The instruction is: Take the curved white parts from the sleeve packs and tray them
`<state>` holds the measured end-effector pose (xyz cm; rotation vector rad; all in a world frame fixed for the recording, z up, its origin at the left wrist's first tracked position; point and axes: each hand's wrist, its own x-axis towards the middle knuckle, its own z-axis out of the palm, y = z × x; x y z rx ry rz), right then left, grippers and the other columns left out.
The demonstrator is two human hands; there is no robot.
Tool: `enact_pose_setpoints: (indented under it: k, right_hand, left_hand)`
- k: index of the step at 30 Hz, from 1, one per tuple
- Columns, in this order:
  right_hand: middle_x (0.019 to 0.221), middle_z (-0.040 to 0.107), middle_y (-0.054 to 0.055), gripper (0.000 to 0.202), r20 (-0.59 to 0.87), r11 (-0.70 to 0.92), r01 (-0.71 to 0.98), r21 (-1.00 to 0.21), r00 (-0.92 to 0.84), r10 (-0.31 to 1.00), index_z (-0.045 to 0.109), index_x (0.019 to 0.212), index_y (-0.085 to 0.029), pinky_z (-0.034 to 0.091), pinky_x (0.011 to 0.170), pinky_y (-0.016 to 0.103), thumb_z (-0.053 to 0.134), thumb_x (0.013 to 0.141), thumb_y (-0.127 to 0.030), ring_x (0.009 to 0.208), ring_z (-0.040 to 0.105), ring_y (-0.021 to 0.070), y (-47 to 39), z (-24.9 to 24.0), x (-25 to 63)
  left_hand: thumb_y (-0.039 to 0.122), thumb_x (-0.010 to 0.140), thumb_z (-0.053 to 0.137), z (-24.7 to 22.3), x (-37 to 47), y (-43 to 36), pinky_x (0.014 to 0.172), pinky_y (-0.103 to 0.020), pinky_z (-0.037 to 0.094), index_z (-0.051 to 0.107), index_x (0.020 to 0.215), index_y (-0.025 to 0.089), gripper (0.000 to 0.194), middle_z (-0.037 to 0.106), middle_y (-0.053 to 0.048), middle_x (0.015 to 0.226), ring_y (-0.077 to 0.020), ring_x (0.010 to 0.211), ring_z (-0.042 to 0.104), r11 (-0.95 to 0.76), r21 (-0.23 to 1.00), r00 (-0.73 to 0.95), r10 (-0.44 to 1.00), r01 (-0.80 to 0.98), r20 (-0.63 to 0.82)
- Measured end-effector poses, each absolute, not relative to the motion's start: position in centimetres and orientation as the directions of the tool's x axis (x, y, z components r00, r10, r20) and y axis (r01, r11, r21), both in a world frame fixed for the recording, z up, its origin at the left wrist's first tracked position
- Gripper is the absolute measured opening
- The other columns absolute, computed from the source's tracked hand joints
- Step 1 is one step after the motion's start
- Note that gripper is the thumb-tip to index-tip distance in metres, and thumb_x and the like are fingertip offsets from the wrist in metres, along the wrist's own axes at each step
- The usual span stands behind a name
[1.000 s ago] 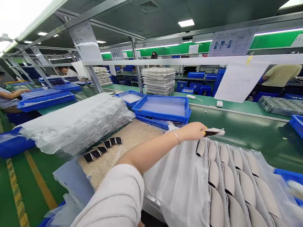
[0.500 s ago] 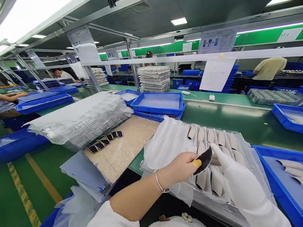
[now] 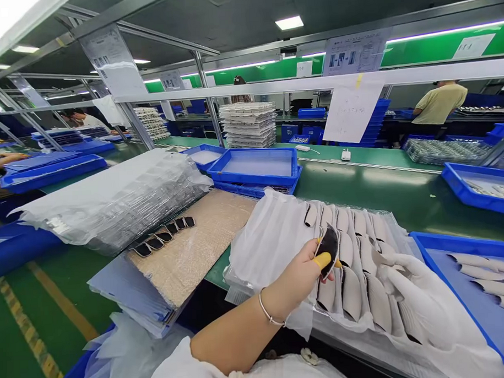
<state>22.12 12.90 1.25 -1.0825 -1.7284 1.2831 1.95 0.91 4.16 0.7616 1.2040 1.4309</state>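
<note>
My left hand (image 3: 302, 271), bare with yellow finger covers and a bracelet at the wrist, grips a curved black-faced piece (image 3: 329, 248) with a pale edge. It is held up over a clear tray lined with white tissue (image 3: 257, 238). Rows of similar curved beige pieces (image 3: 352, 293) with dark undersides lie in that tray. My right hand (image 3: 408, 285), in a white glove, is over the tray's right side beside the beige pieces. Its fingers look apart, and I see nothing held in them; the fingertips partly blend with the pieces.
To the right stands a blue tray (image 3: 439, 243) with several beige pieces (image 3: 482, 274). On the left, several black pieces (image 3: 165, 236) lie on a tan padded board (image 3: 204, 235), next to stacked clear trays under white sheeting (image 3: 111, 183). Blue trays (image 3: 255, 164) sit behind. People work further off.
My right hand has come away from the black-faced piece and moved right and down over the tray. My left hand has turned the piece more upright. The camera view has shifted slightly.
</note>
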Motion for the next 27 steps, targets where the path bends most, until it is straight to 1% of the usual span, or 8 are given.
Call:
enact_pose_setpoints:
  k: [3, 5, 7, 10, 15, 20, 23, 27]
  right_hand:
    - [0.08, 0.067, 0.005, 0.047, -0.034, 0.046, 0.165, -0.985, -0.45, 0.892, 0.06, 0.101, -0.02, 0.051, 0.062, 0.031, 0.071, 0.081, -0.062, 0.073, 0.064, 0.0209, 13.3, 1.0, 22.7]
    - [0.074, 0.064, 0.004, 0.047, -0.06, 0.013, 0.148, -0.989, -0.473, 0.879, 0.057, 0.092, -0.019, 0.048, 0.056, 0.029, 0.069, 0.083, -0.064, 0.062, 0.061, 0.018, 13.1, 1.3, 22.6]
    - [0.064, 0.057, 0.0, 0.048, -0.078, -0.01, 0.139, -0.99, -0.491, 0.868, 0.058, 0.093, -0.019, 0.038, 0.045, 0.026, 0.064, 0.086, -0.066, 0.046, 0.049, 0.0124, 12.9, 1.8, 22.3]
    - [0.061, 0.053, -0.005, 0.047, -0.095, -0.055, 0.092, -0.994, -0.526, 0.845, 0.06, 0.106, -0.019, 0.028, 0.04, 0.023, 0.067, 0.086, -0.061, 0.04, 0.039, 0.0085, 12.8, 2.0, 21.8]
    - [0.061, 0.054, -0.005, 0.038, -0.095, -0.179, -0.081, -0.981, -0.601, 0.794, 0.055, 0.092, -0.02, 0.038, 0.049, 0.021, 0.078, 0.081, -0.048, 0.052, 0.051, 0.01, 12.9, 2.0, 21.5]
    - [0.058, 0.053, -0.006, 0.035, -0.119, -0.181, -0.036, -0.983, -0.622, 0.774, 0.056, 0.092, -0.02, 0.036, 0.045, 0.02, 0.068, 0.09, -0.052, 0.045, 0.045, 0.008, 12.3, 2.4, 21.0]
    - [0.054, 0.053, -0.007, 0.032, -0.138, -0.174, 0.006, -0.985, -0.636, 0.759, 0.056, 0.09, -0.019, 0.037, 0.048, 0.019, 0.069, 0.089, -0.049, 0.048, 0.048, 0.0085, 12.1, 2.4, 20.8]
    - [0.054, 0.051, -0.006, 0.034, -0.154, -0.151, 0.059, -0.987, -0.627, 0.764, 0.058, 0.088, -0.018, 0.038, 0.049, 0.02, 0.069, 0.089, -0.051, 0.049, 0.048, 0.0087, 12.0, 2.4, 20.5]
  left_hand:
    - [0.051, 0.092, 0.057, 2.9, 2.3, 1.6, 0.069, -0.026, 0.04, 0.06, 0.104, 0.016, 0.037, 0.066, -0.007, 0.094, -0.0111, 0.069, 0.055, 0.127, 0.852, -0.155, 0.959, -0.508, -0.236]
    - [0.056, 0.095, 0.051, 2.3, 2.7, 1.9, 0.071, -0.026, 0.043, 0.063, 0.102, 0.014, 0.044, 0.066, -0.008, 0.093, -0.0119, 0.071, 0.055, 0.164, 0.784, -0.114, 0.951, -0.598, -0.286]
    - [0.052, 0.096, 0.053, 1.9, 3.0, 2.1, 0.074, -0.026, 0.045, 0.064, 0.103, 0.014, 0.04, 0.066, -0.007, 0.094, -0.0124, 0.075, 0.057, 0.2, 0.745, -0.084, 0.942, -0.637, -0.324]
    - [0.045, 0.096, 0.058, 1.6, 3.3, 2.0, 0.075, -0.025, 0.048, 0.066, 0.104, 0.016, 0.031, 0.066, -0.007, 0.097, -0.0135, 0.08, 0.058, 0.238, 0.721, -0.046, 0.935, -0.651, -0.351]
    - [0.036, 0.094, 0.064, 1.5, 3.7, 1.5, 0.083, -0.029, 0.055, 0.069, 0.103, 0.018, 0.021, 0.065, -0.006, 0.101, -0.0148, 0.086, 0.059, 0.267, 0.664, -0.002, 0.927, -0.699, -0.376]
    - [0.029, 0.092, 0.068, 1.4, 4.3, 1.2, 0.096, -0.033, 0.055, 0.069, 0.108, 0.019, 0.019, 0.065, -0.007, 0.118, -0.0162, 0.1, 0.062, 0.331, 0.654, 0.08, 0.921, -0.68, -0.382]
    - [0.036, 0.092, 0.068, 1.2, 4.7, 1.1, 0.094, -0.032, 0.055, 0.066, 0.116, 0.021, 0.028, 0.067, -0.008, 0.12, -0.0185, 0.106, 0.065, 0.36, 0.683, 0.12, 0.92, -0.636, -0.374]
    - [0.05, 0.094, 0.063, 0.7, 5.0, 1.0, 0.1, -0.041, 0.053, 0.062, 0.125, 0.022, 0.042, 0.069, -0.011, 0.124, -0.0264, 0.115, 0.066, 0.419, 0.729, 0.177, 0.904, -0.542, -0.389]
